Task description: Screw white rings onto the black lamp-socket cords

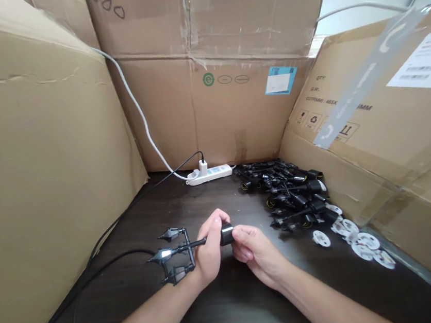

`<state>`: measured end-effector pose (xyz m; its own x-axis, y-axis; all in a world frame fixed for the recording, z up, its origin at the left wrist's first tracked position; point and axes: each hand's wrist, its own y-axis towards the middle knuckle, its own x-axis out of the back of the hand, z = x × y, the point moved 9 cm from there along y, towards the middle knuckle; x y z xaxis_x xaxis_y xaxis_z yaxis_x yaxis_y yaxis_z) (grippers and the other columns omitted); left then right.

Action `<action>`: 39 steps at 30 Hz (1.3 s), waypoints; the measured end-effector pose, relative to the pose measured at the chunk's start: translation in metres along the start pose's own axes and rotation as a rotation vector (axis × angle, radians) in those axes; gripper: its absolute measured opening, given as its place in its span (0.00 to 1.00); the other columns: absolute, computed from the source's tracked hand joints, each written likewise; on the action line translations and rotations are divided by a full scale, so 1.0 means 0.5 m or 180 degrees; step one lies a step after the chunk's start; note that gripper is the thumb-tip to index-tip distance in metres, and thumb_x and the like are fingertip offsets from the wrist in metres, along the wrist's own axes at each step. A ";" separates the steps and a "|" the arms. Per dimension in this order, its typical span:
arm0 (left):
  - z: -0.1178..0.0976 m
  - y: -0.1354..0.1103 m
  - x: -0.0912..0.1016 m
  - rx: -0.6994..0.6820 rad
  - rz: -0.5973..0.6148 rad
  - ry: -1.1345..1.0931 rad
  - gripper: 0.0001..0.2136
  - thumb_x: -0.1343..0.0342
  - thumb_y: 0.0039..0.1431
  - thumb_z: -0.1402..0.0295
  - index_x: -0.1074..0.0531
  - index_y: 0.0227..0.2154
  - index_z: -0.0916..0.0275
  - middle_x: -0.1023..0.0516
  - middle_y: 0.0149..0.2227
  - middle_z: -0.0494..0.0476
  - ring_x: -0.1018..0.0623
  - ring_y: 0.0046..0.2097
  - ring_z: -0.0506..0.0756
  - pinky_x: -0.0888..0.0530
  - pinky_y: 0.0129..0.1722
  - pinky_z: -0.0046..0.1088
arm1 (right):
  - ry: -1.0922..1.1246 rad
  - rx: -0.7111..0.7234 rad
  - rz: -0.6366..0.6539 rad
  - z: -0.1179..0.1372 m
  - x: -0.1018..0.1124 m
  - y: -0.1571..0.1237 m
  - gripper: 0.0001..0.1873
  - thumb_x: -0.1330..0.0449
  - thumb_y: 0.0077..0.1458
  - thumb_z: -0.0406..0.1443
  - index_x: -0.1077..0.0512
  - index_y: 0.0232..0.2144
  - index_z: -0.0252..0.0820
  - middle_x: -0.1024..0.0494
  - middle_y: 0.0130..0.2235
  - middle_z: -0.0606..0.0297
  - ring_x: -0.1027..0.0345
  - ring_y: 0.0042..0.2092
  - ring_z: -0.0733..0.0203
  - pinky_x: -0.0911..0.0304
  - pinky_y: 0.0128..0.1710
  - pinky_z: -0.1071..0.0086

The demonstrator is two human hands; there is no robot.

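My left hand point(211, 245) is wrapped round the post of a black miniature street lamp point(186, 246), which lies sideways with its three lantern heads pointing left. The lamp's cylindrical black base point(226, 234) sticks out between my two hands. With thumb and fingers pinched together, my right hand point(254, 253) touches the right end of that base. Whatever its fingertips hold there is too hidden to make out.
Several similar black lamps point(292, 189) lie piled at the back right, with white round discs point(365, 245) in front. A white power strip point(211, 174) with a plugged-in adapter sits against the cardboard box point(163, 115). Black cables point(110, 228) run along the left.
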<state>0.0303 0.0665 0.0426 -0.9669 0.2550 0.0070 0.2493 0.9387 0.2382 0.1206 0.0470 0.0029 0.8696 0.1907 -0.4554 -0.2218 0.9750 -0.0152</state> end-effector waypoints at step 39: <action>0.092 0.016 -0.040 0.1181 0.0569 -0.1547 0.12 0.49 0.59 0.55 0.36 0.31 0.58 0.40 0.18 0.43 0.42 0.18 0.47 0.42 0.16 0.20 | -0.0457 -0.0032 -0.0270 0.010 0.007 0.002 0.22 0.30 0.49 0.49 0.27 0.31 0.36 0.39 0.16 0.77 0.57 0.18 0.74 0.59 0.19 0.75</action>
<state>0.0540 0.0798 -0.0002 -0.7954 0.4096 -0.4466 0.4910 0.8676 -0.0787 0.1255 0.0493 0.0060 0.9394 0.1228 -0.3201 -0.1486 0.9872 -0.0573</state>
